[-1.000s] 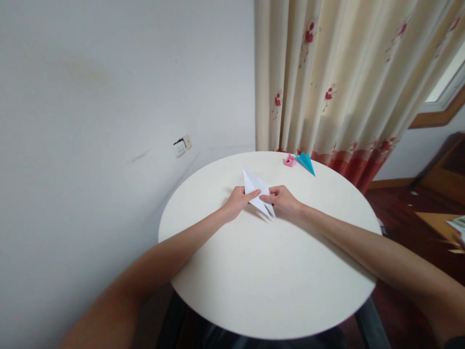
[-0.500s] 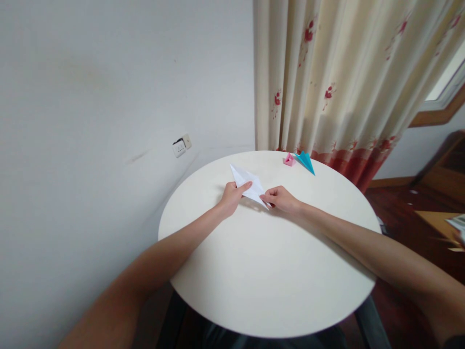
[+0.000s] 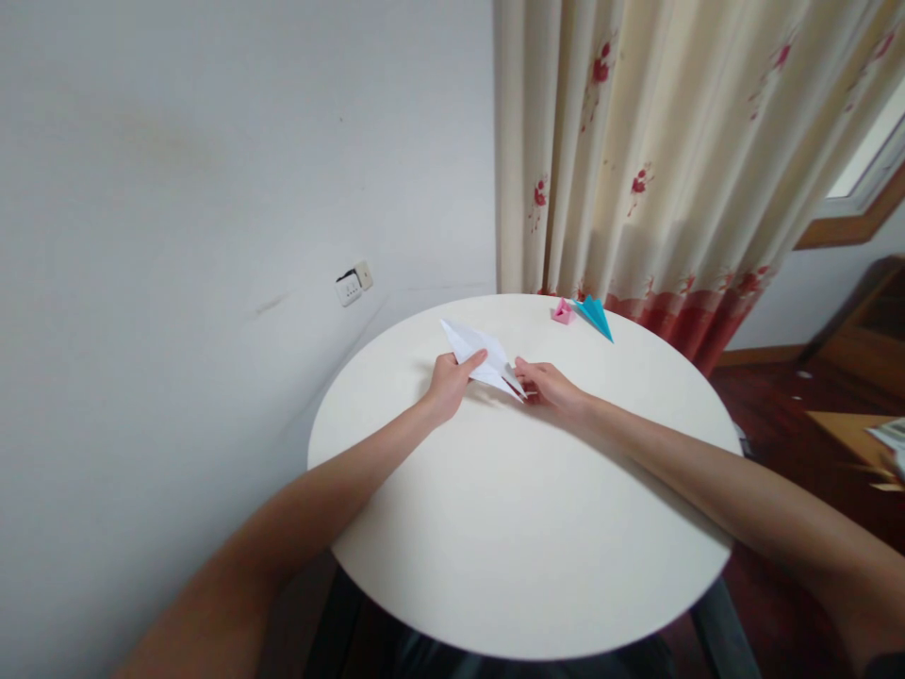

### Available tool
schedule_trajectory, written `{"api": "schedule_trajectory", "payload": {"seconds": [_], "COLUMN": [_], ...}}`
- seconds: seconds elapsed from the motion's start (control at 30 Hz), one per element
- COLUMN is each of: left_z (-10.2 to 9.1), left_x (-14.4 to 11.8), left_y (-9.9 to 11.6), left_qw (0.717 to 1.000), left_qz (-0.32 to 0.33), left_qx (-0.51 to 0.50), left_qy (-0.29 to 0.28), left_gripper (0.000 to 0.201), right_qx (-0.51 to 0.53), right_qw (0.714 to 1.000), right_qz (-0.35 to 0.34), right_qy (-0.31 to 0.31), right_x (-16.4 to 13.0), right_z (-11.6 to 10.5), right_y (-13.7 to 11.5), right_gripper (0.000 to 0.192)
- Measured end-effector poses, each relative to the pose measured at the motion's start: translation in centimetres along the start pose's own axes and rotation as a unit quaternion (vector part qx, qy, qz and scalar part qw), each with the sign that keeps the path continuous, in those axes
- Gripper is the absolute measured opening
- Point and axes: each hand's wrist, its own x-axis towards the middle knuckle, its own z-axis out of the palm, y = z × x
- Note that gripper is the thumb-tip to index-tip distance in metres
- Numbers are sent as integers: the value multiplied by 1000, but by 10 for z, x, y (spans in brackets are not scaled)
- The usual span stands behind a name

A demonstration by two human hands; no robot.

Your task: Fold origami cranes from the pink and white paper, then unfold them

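Your left hand (image 3: 447, 385) and right hand (image 3: 555, 387) meet at the middle of the frame on the round cream surface (image 3: 523, 566); both sets of fingers pinch the folded white paper dart (image 3: 482, 358), left at its middle, right at its lower-right tip; its long axis runs toward upper left; beyond lie a blue paper dart (image 3: 595, 316) and a pink paper fold (image 3: 563, 310).

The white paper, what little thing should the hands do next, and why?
Probably press the crease flat. The left hand pins the folded white paper on the round table, and the right hand pinches its near tip, which looks slightly lifted.
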Motion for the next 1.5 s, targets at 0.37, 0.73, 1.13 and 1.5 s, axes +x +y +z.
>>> {"api": "schedule_trajectory", "payload": {"seconds": [0.37,0.73,1.13,1.5], "left_z": [7,-9,8,-13], "left_x": [-8,13,-12,12], "left_y": [0,12,-7,4], "left_qw": [997,993,997,997], "left_qz": [12,60,-39,27], "left_qx": [69,-45,46,74], "left_qy": [-12,93,-52,5], "left_gripper": [40,39,44,42], "right_qx": [-105,-89,-64,-139], "right_qw": [991,993,996,990], "right_qz": [-3,12,-56,-37], "right_qy": [-83,-71,-8,0], "right_x": [-6,-3,2,-1], "right_z": [2,-2,2,1], "right_y": [-4,5,1,6], "right_gripper": [41,29,46,39]}}
